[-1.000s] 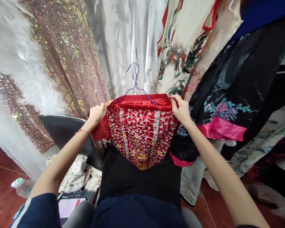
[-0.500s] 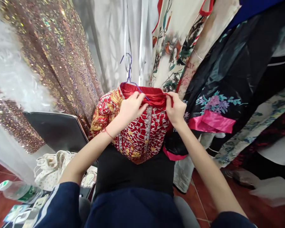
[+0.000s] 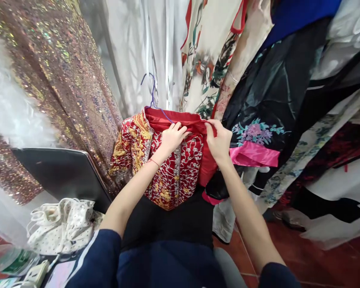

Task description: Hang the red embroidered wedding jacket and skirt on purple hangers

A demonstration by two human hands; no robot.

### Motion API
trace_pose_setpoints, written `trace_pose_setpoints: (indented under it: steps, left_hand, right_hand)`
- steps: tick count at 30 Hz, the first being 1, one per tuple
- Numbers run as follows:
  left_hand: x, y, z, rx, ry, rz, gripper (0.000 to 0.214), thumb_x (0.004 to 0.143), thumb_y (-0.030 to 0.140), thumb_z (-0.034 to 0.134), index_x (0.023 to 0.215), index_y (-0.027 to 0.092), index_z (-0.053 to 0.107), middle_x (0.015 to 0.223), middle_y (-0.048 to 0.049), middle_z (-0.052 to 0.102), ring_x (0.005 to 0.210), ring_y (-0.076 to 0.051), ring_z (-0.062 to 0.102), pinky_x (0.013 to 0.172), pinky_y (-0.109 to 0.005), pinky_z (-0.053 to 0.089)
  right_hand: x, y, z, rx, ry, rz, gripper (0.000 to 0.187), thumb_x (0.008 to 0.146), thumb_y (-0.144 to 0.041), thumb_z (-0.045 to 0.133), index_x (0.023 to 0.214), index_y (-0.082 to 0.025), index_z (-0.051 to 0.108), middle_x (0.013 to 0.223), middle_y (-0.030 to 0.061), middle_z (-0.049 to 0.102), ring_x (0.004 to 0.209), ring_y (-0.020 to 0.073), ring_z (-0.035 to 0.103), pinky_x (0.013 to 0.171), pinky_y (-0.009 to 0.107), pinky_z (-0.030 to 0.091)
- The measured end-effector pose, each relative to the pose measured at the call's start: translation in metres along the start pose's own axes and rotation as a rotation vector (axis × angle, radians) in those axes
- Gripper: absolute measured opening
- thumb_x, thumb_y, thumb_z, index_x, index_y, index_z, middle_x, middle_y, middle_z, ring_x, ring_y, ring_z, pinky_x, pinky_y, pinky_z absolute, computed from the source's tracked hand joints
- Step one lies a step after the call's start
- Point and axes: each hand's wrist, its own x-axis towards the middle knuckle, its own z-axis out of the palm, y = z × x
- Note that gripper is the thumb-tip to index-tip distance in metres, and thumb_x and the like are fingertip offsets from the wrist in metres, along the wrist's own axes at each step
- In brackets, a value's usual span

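A red garment with silver and gold embroidery hangs on a purple wire hanger in front of me. My left hand rests on the garment's top edge near the middle, fingers curled on the red lining. Close beside it, my right hand pinches the same red top edge at its right end. A black cloth lies below the garment over my lap.
Hanging clothes surround me: a sequined gown at left, white drapes behind, a floral cream robe and a black robe with pink trim at right. A black chair back, a spotted cloth and a plastic bottle lie at lower left.
My left hand moved from the garment's left corner to the middle of its top edge, close to my right hand. The left side now hangs folded over, showing gold embroidery.
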Motion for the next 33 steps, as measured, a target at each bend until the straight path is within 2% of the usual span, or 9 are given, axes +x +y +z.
trace_pose_setpoints:
  steps: [6, 9, 12, 15, 17, 21, 24, 28, 33]
  left_hand:
    - [0.007, -0.005, 0.027, -0.434, 0.103, -0.261, 0.032, 0.099, 0.036, 0.049, 0.124, 0.022, 0.062, 0.125, -0.0121, 0.065, 0.106, -0.025, 0.066, 0.085, -0.036, 0.054]
    - [-0.028, -0.006, 0.027, -0.73, 0.3, -0.35, 0.038, 0.102, 0.039, 0.038, 0.136, 0.027, 0.05, 0.138, -0.0104, 0.059, 0.118, -0.021, 0.062, 0.095, -0.035, 0.054]
    - [-0.075, 0.005, 0.027, -0.936, 0.447, -0.514, 0.042, 0.103, 0.046, 0.026, 0.137, 0.028, 0.043, 0.147, -0.013, 0.05, 0.119, -0.019, 0.062, 0.09, -0.033, 0.056]
    - [-0.107, 0.022, 0.033, -0.989, 0.356, -0.565, 0.049, 0.098, 0.056, 0.045, 0.136, 0.025, 0.044, 0.144, -0.0139, 0.053, 0.126, -0.021, 0.059, 0.101, -0.035, 0.052]
    - [-0.117, 0.029, 0.041, -0.987, 0.225, -0.566, 0.054, 0.092, 0.059, 0.056, 0.132, 0.023, 0.052, 0.135, -0.0132, 0.061, 0.126, -0.023, 0.059, 0.105, -0.036, 0.049]
    - [-0.123, 0.022, 0.049, -1.009, 0.121, -0.652, 0.047, 0.096, 0.058, 0.048, 0.11, 0.017, 0.066, 0.113, -0.0119, 0.072, 0.111, -0.025, 0.067, 0.1, -0.036, 0.052]
    - [-0.121, 0.001, 0.046, -1.043, 0.151, -0.646, 0.047, 0.098, 0.053, 0.046, 0.123, 0.017, 0.063, 0.129, -0.0125, 0.068, 0.124, -0.024, 0.062, 0.11, -0.035, 0.046]
    - [-0.109, -0.026, 0.035, -0.991, 0.165, -0.592, 0.052, 0.097, 0.055, 0.049, 0.128, 0.016, 0.063, 0.138, -0.0133, 0.063, 0.134, -0.025, 0.055, 0.116, -0.037, 0.039]
    - [-0.103, -0.042, 0.025, -0.931, 0.2, -0.581, 0.058, 0.096, 0.058, 0.048, 0.128, 0.013, 0.064, 0.134, -0.0147, 0.066, 0.127, -0.027, 0.06, 0.113, -0.039, 0.043]
  right_hand:
    - [-0.03, -0.052, 0.021, 0.002, -0.167, -0.03, 0.036, 0.102, -0.045, 0.035, 0.113, -0.027, 0.064, 0.104, 0.0087, 0.074, 0.088, 0.0259, 0.071, 0.081, 0.037, 0.052]
    - [-0.055, -0.048, 0.035, 0.109, -0.293, 0.002, 0.037, 0.101, -0.047, 0.037, 0.122, -0.027, 0.059, 0.091, 0.0073, 0.073, 0.076, 0.0251, 0.069, 0.072, 0.037, 0.052]
    - [-0.05, -0.032, 0.036, 0.225, -0.328, -0.067, 0.035, 0.101, -0.047, 0.04, 0.115, -0.024, 0.062, 0.088, 0.0062, 0.069, 0.076, 0.0221, 0.066, 0.075, 0.036, 0.053]
    - [-0.018, -0.01, 0.03, 0.1, -0.165, -0.159, 0.036, 0.101, -0.045, 0.037, 0.101, -0.024, 0.066, 0.101, 0.0104, 0.067, 0.098, 0.0252, 0.062, 0.094, 0.042, 0.049]
    - [0.008, 0.008, 0.029, -0.02, -0.086, -0.137, 0.036, 0.098, -0.049, 0.044, 0.11, -0.022, 0.065, 0.113, 0.0137, 0.065, 0.112, 0.0296, 0.057, 0.102, 0.048, 0.044]
    - [0.039, 0.043, 0.034, 0.079, -0.37, 0.036, 0.054, 0.092, -0.067, 0.046, 0.109, -0.019, 0.065, 0.109, 0.0115, 0.068, 0.107, 0.028, 0.06, 0.104, 0.046, 0.043]
    - [0.04, 0.061, 0.045, 0.353, -0.583, 0.284, 0.058, 0.091, -0.073, 0.043, 0.093, -0.021, 0.069, 0.099, 0.0067, 0.074, 0.101, 0.0243, 0.066, 0.103, 0.04, 0.046]
    - [0.036, 0.07, 0.063, 0.721, -0.698, 0.629, 0.056, 0.09, -0.072, 0.044, 0.092, -0.025, 0.073, 0.094, 0.0052, 0.078, 0.098, 0.0229, 0.071, 0.096, 0.037, 0.053]
    - [0.048, 0.069, 0.066, 0.841, -0.706, 0.644, 0.034, 0.07, -0.055, 0.08, 0.083, -0.025, 0.073, 0.081, -0.0008, 0.078, 0.084, 0.0215, 0.072, 0.088, 0.034, 0.055]
